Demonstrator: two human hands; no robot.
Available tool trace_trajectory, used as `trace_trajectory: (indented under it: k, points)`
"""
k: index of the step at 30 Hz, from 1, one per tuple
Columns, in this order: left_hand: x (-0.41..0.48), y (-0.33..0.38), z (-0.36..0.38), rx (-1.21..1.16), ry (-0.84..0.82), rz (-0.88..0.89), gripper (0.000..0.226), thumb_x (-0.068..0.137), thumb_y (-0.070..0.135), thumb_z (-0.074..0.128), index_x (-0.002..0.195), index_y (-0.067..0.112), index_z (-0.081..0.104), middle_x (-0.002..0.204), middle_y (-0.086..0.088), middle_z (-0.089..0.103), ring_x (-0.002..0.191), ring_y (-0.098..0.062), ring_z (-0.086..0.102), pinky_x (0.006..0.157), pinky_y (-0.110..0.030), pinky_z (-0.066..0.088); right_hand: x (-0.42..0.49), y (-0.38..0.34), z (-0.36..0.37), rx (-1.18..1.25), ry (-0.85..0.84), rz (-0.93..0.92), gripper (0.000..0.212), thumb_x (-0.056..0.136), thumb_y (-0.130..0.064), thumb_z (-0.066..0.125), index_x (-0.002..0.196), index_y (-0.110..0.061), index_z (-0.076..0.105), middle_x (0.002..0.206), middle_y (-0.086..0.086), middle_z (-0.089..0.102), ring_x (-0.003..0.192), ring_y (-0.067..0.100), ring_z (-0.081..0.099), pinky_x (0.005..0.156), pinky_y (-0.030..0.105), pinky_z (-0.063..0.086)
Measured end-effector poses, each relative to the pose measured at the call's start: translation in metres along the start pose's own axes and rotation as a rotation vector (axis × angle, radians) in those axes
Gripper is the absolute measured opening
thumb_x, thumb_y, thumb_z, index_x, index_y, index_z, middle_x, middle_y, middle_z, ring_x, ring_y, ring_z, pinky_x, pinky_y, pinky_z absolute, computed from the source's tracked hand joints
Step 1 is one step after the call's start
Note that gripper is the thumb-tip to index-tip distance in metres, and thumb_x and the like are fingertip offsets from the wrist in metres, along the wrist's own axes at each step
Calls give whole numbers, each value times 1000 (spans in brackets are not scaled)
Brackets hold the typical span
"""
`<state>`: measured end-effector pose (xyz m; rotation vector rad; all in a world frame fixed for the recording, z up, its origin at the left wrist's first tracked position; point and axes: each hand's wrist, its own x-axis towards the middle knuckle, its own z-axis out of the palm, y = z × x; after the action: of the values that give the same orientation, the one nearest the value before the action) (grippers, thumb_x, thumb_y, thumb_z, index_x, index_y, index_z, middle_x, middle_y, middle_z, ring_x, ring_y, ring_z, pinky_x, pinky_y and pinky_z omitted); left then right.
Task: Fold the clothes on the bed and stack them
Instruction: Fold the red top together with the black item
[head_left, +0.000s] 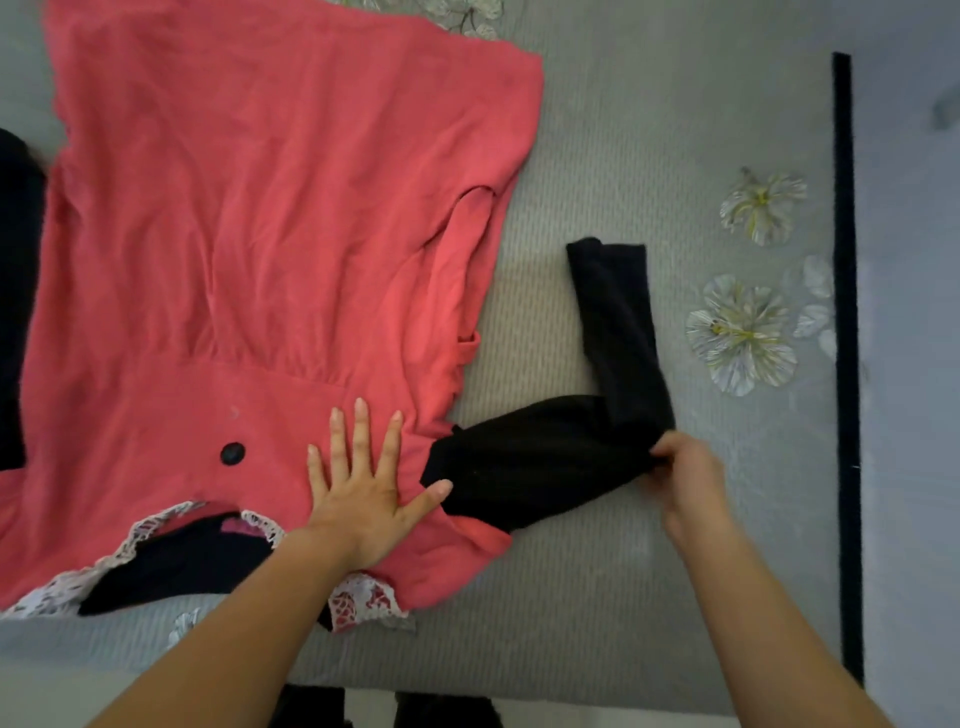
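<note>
Left hand (358, 499): lies flat with fingers spread, pressing on the near part of the pink dress (260, 234), just right of its black button (232, 453).
Right hand (685, 478): pinches the black sleeve (545, 457) at its bend, fingers curled round the fabric.
Sleeve: runs right from the dress's shoulder to the pinch, then turns toward the far side.
Dress: spread across the left of the grey bed cover (623, 156), white lace collar (140, 535) at the near edge.
Other cloth: a black garment (15, 260) lies at the far left, touching the dress.
Bed cover: printed flowers (740, 332) on the right, beside a dark strip (844, 312).
</note>
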<state>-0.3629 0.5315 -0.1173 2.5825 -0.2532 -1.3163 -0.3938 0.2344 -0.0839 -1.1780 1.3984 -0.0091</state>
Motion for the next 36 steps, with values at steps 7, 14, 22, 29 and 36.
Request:
trace_trajectory:
  k: [7,14,22,29,36]
  points:
    - [4,2,1,75,-9,-46,106,46,97,-4,118,37,-53,126,0,-64,113,-26,-60,106,-54,-24,-10,-35,16,195,-312,184,36,78,-24,66,109,-7,67,100,9,72,93,24,68,80,33,55]
    - [-7,-1,4,-47,98,53,100,56,93,-7,130,38,-44,136,1,-57,124,-23,-53,105,-51,-26,-38,-80,29,420,-100,80,27,88,-17,56,112,-8,63,110,16,66,95,30,65,79,38,56]
    - [-37,11,42,-31,115,308,59,91,55,-1,145,38,-20,153,11,-31,137,-9,-35,115,-49,-12,-106,-93,162,6,-61,-928,55,90,-18,43,145,-8,37,136,7,55,120,5,50,103,17,37]
    - [-36,-2,46,155,151,398,54,81,44,37,122,22,65,128,0,62,121,-19,56,98,-42,45,-118,-4,233,-1235,-759,-869,40,93,-7,46,131,-12,57,128,10,62,119,25,56,101,27,37]
    - [-38,-48,33,-13,135,605,55,86,32,31,138,20,47,149,-4,40,138,-19,37,113,-43,30,-89,57,179,-1610,-447,-1201,78,78,-32,71,147,-28,35,151,12,33,138,33,30,108,51,34]
